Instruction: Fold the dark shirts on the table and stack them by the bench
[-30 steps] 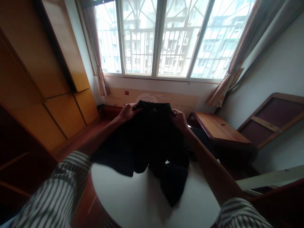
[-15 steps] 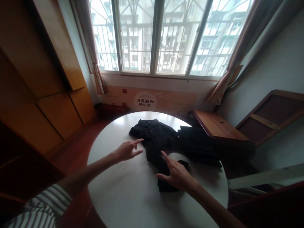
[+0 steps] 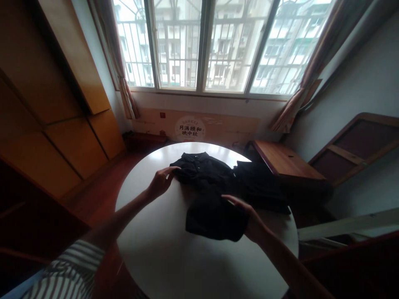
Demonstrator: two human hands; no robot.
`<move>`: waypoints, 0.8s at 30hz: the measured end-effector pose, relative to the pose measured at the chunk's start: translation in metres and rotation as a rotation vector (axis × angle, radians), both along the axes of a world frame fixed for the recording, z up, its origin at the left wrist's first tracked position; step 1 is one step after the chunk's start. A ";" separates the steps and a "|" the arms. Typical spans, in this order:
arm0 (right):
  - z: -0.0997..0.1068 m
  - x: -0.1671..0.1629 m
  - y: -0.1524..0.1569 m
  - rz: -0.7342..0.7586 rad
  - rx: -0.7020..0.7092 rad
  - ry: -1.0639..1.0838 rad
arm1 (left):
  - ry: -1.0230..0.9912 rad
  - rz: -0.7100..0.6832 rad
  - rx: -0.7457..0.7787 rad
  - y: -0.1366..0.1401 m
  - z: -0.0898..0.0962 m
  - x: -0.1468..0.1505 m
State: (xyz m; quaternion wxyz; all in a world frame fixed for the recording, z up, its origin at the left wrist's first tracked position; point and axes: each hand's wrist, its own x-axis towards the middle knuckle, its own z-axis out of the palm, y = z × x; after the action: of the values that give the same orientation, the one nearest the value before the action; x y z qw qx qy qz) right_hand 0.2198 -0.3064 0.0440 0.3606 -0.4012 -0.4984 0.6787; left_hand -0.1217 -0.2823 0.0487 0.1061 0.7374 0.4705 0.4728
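A black collared shirt lies on a round white table, its collar toward the window and its lower part spread toward me. My left hand pinches the shirt at its left edge, near the sleeve. On the other side, my right hand has hold of the lower right part of the shirt, fingers over the cloth and the thumb hidden. A second piece of black clothing, lying flat, is right beside the shirt.
A wooden desk stands beyond the table on the right. Tall yellow-brown cabinets line the left wall. A barred window with tied curtains is ahead, above a printed banner.
Both hands were open above the shirt and now grip it. The left hand moved up and left to the sleeve side. The bunched lower part has been spread out.
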 end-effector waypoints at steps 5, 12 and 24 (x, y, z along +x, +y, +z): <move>-0.026 0.020 0.003 0.147 0.314 -0.463 | 0.164 -0.345 -0.507 -0.029 -0.001 -0.032; -0.024 -0.033 0.023 0.336 1.134 -0.999 | 0.234 0.197 -0.464 -0.007 -0.025 -0.007; -0.007 -0.040 0.042 0.471 1.083 -1.168 | -0.236 0.242 -0.414 0.013 -0.034 -0.033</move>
State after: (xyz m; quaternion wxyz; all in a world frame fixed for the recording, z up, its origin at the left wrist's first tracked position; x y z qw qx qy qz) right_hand 0.1793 -0.2642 0.0373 0.0355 -0.3451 -0.9340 0.0851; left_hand -0.1545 -0.2697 0.0149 0.2515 0.5784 0.6262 0.4585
